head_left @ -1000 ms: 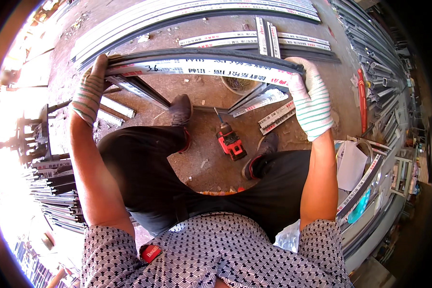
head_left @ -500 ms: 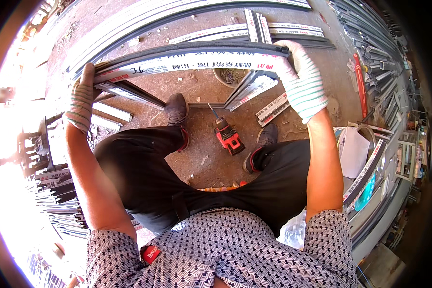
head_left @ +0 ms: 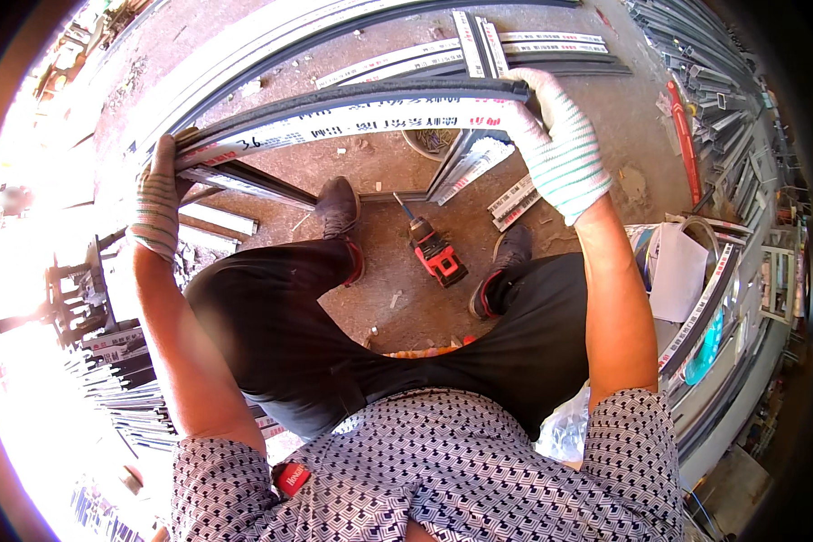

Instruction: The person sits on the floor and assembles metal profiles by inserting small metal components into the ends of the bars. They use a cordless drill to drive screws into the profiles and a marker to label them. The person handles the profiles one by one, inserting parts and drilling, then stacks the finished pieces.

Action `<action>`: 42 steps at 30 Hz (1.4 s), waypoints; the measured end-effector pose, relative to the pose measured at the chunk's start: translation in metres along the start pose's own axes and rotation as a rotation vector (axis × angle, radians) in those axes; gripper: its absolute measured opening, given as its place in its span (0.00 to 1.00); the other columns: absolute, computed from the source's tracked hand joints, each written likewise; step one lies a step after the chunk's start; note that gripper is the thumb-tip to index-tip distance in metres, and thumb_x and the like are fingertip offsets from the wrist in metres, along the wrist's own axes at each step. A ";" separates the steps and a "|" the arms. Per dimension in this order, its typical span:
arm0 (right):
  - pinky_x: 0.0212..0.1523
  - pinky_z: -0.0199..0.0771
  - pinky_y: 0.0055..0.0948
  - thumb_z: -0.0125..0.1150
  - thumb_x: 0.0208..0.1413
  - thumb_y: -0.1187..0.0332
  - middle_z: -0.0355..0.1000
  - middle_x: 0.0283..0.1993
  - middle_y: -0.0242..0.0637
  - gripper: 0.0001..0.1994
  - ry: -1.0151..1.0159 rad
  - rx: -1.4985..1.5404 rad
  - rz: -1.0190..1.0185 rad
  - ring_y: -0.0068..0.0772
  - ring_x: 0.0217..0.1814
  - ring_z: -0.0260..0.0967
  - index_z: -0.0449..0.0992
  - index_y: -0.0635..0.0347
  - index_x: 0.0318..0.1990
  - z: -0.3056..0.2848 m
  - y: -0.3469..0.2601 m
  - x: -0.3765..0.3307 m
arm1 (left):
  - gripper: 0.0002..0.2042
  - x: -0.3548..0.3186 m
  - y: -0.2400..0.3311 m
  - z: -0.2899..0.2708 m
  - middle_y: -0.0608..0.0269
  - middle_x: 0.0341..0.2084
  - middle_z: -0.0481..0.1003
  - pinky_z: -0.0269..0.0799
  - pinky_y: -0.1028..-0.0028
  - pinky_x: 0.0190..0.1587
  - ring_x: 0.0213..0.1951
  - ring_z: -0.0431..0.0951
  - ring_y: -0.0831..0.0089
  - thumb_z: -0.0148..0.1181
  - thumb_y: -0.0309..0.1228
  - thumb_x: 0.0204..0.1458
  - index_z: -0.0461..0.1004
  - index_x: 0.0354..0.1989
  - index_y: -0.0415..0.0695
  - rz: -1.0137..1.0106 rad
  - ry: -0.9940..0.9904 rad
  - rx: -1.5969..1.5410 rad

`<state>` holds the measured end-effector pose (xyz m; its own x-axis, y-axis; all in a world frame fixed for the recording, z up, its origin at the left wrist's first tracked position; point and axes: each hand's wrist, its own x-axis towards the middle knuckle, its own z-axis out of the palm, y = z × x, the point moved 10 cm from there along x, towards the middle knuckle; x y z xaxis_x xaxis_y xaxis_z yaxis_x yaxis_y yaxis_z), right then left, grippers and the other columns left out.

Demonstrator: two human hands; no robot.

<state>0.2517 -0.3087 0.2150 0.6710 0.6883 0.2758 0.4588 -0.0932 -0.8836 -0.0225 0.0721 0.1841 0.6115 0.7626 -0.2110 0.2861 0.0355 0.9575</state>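
A rectangular metal frame (head_left: pixel 361 119) stands on the floor before me, its top bar covered in white printed film with a dark strip along the upper edge. Both my hands wear striped knit work gloves. My left hand (head_left: pixel 157 208) is closed round the bar's left end. At the right corner my right hand (head_left: pixel 565 149) grips the other end, fingers over the top and thumb against the film. Between my feet, a red and black cordless drill (head_left: pixel 438 255) lies on the floor, its long bit pointing at the frame's lower bar (head_left: pixel 393 197).
Film-covered profiles (head_left: pixel 479 45) lie crossed beyond the frame. A round container (head_left: pixel 422 142) of small pieces shows behind it. Two short profile offcuts (head_left: pixel 515 203) rest by my right foot. Long metal bars (head_left: pixel 723 90) and a red tool (head_left: pixel 684 144) are at right; more profiles (head_left: pixel 122 361) are stacked left.
Both hands keep hold of the frame. The view has shifted a little, so the drill and my legs appear slightly further right. The bar's left end sits slightly lower in the picture.
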 end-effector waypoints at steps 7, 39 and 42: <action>0.59 0.72 0.29 0.62 0.66 0.65 0.75 0.54 0.40 0.16 0.006 0.018 -0.060 0.28 0.56 0.71 0.72 0.62 0.57 0.002 -0.010 0.006 | 0.29 0.015 -0.012 -0.020 0.56 0.49 0.78 0.72 0.66 0.59 0.51 0.77 0.68 0.59 0.53 0.63 0.76 0.57 0.38 0.015 0.093 -0.115; 0.58 0.74 0.29 0.64 0.65 0.66 0.78 0.52 0.40 0.16 0.029 -0.024 -0.049 0.27 0.55 0.73 0.74 0.62 0.57 0.000 -0.012 0.001 | 0.14 -0.097 -0.017 0.310 0.65 0.35 0.82 0.75 0.74 0.46 0.37 0.79 0.79 0.65 0.40 0.63 0.81 0.43 0.40 -0.007 -0.296 -0.574; 0.55 0.75 0.29 0.64 0.64 0.66 0.78 0.51 0.39 0.16 0.051 -0.046 -0.100 0.26 0.53 0.74 0.75 0.61 0.56 -0.001 -0.014 -0.003 | 0.15 -0.098 -0.017 0.311 0.65 0.35 0.82 0.75 0.74 0.46 0.37 0.79 0.80 0.65 0.41 0.63 0.80 0.43 0.40 0.008 -0.321 -0.594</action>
<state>0.2441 -0.3106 0.2271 0.6488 0.6585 0.3814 0.5501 -0.0595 -0.8330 0.1422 -0.2038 0.1272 0.8270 0.5378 -0.1639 -0.1172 0.4501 0.8853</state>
